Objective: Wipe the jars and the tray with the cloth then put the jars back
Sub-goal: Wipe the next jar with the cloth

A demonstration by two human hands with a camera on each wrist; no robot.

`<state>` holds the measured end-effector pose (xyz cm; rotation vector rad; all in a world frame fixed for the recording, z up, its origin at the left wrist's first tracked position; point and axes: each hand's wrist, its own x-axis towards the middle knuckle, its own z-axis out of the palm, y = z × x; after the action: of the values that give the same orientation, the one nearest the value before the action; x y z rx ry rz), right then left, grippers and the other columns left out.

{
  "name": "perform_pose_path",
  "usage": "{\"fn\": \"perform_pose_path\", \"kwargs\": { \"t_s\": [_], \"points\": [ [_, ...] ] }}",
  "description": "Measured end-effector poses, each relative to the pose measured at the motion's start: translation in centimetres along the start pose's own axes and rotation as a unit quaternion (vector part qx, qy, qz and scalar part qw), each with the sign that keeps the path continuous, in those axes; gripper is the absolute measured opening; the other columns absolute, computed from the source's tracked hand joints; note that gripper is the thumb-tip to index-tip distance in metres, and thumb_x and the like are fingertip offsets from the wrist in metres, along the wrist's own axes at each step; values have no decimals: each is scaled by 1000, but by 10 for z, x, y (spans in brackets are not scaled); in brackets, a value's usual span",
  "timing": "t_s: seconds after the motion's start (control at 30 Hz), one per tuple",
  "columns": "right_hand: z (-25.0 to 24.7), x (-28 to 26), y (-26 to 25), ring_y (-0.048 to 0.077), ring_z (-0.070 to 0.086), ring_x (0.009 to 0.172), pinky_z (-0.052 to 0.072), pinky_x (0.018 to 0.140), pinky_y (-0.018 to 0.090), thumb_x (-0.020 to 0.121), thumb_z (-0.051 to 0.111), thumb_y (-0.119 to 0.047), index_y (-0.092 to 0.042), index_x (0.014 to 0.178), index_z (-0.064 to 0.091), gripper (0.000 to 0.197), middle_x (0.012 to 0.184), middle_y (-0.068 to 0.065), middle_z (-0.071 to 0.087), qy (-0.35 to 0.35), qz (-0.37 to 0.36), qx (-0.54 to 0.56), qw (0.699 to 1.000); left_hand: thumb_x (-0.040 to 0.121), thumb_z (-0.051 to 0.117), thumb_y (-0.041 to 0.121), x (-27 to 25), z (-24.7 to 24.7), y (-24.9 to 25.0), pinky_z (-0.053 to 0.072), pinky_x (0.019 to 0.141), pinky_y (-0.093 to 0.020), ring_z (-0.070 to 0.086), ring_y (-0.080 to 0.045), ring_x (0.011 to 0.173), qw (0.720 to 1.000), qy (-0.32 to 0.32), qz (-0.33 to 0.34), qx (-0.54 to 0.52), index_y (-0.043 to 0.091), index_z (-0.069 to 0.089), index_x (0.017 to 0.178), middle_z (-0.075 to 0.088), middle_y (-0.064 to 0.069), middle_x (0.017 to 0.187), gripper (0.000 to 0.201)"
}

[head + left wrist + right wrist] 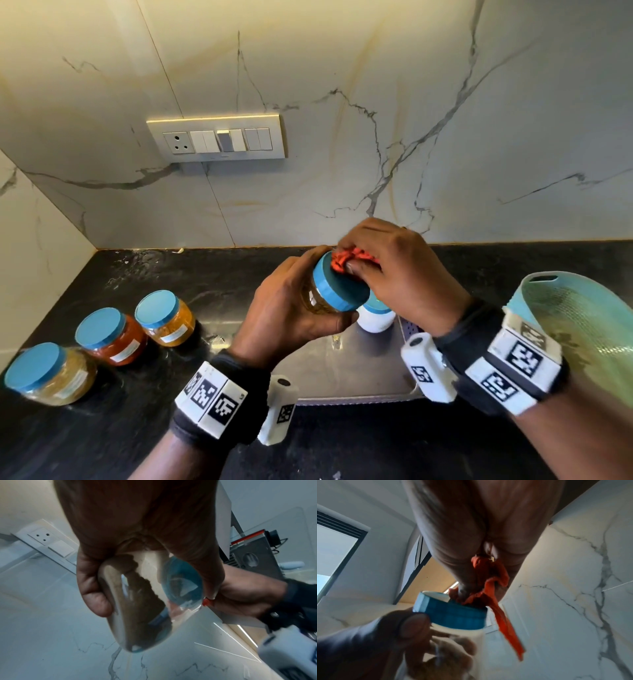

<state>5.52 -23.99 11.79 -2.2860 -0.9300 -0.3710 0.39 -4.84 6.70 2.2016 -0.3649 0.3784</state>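
My left hand (301, 308) grips a clear jar (334, 291) with a blue lid, tilted and lifted above the steel tray (363, 373). My right hand (387, 263) holds a bunched orange cloth (349, 258) against the lid's top. The right wrist view shows the orange cloth (486, 585) pressed on the blue lid (452, 614), a strip hanging down. In the left wrist view the jar (145, 601) lies in my left hand's curled fingers (96, 595). A white jar (375, 317) stands on the tray's far side. Three blue-lidded jars (109, 337) stand on the counter at the left.
The black counter (137, 438) meets a marble wall with a switch panel (215, 138). A teal colander (589, 325) sits at the right edge beside the tray. The three left jars run in a diagonal row toward the front left corner.
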Motion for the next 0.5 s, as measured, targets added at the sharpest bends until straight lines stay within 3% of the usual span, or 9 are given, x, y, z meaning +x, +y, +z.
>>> {"fn": "perform_pose_path", "kwargs": {
  "t_s": [0.13,0.23,0.33,0.43,0.5],
  "points": [
    [6,2,-20,12,63,92,48,85,18,82,74,-4,-13,99,72,19,100,-3,67,7,-40,44,998,66,87,53,3,-5,-4,57,89,-41,67,-11,107,1000,14,-15,-13,34,61,131,70,16,114,73],
    [-1,-15,-13,11,63,94,49,87,21,80,73,-1,-15,98,73,23,100,-5,64,-46,-57,74,995,62,87,57,-2,-8,-6,57,93,-41,69,-13,110,999,20,-31,-29,34,60,132,70,12,118,78],
    [-8,-14,2,7,61,92,49,86,28,79,74,-3,-21,99,74,27,98,-9,63,-59,-10,42,997,61,87,49,-7,-5,-2,57,91,-31,71,-9,104,990,2,-83,-115,38,63,127,73,12,114,72],
    [-8,0,6,8,62,91,50,86,29,80,76,-3,-22,99,75,27,95,-8,65,-4,26,39,999,63,87,40,-4,0,-2,58,91,-36,72,-14,99,957,-23,-150,-248,29,64,124,77,4,110,66],
    [-9,5,2,8,67,93,55,85,30,84,76,-7,-21,101,75,22,97,-8,70,39,57,107,992,67,84,41,-3,0,2,59,92,-38,73,-18,104,920,-12,-188,-343,20,63,125,78,-3,113,65]
  ]
}}
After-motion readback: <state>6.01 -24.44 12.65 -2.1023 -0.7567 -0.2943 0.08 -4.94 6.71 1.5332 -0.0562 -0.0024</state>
